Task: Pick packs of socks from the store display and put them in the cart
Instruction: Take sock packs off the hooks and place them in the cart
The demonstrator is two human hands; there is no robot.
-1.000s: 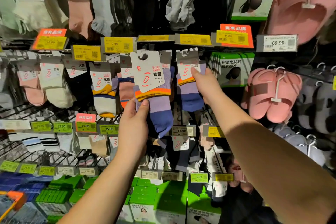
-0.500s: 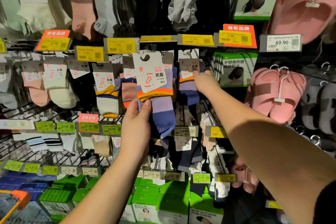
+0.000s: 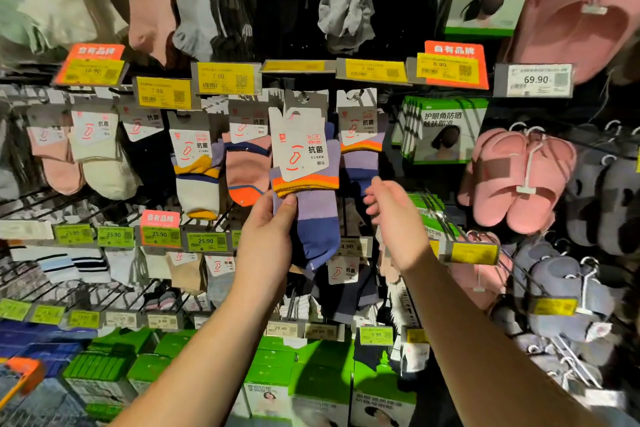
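Fingers (image 3: pixel 282 208) of the left hand (image 3: pixel 265 246) are curling round a pack of socks (image 3: pixel 308 191), thumb pressing on the front just under the orange band, the other fingers hiding behind the purple and blue fabric. That pack is sitting in front of the display's middle row, its white card (image 3: pixel 298 146) topping it, the card's hook hole up by the peg; whether it is hanging on that peg or clear of it, I cannot tell. Over on the other side, the right hand (image 3: pixel 398 222) is hovering just beside the pack, fingers loosely bent and spread, gripping nothing and touching nothing. Just above and behind it, a matching pack (image 3: pixel 360 142) is hanging on the next peg, same orange stripe, same purple. To the left of the held pack, a pink and orange pair (image 3: pixel 247 170) is hanging, and beyond that a cream pair with yellow trim (image 3: pixel 197 180). Yellow price tags (image 3: pixel 225 78) are running along the rail above. Pink slippers (image 3: pixel 519 180) are dangling off to the right, well apart from both hands. Green boxes (image 3: pixel 311 367) are stacking up along the bottom shelf, and an orange corner of the cart (image 3: pixel 20 378) is peeking in at the lower left.
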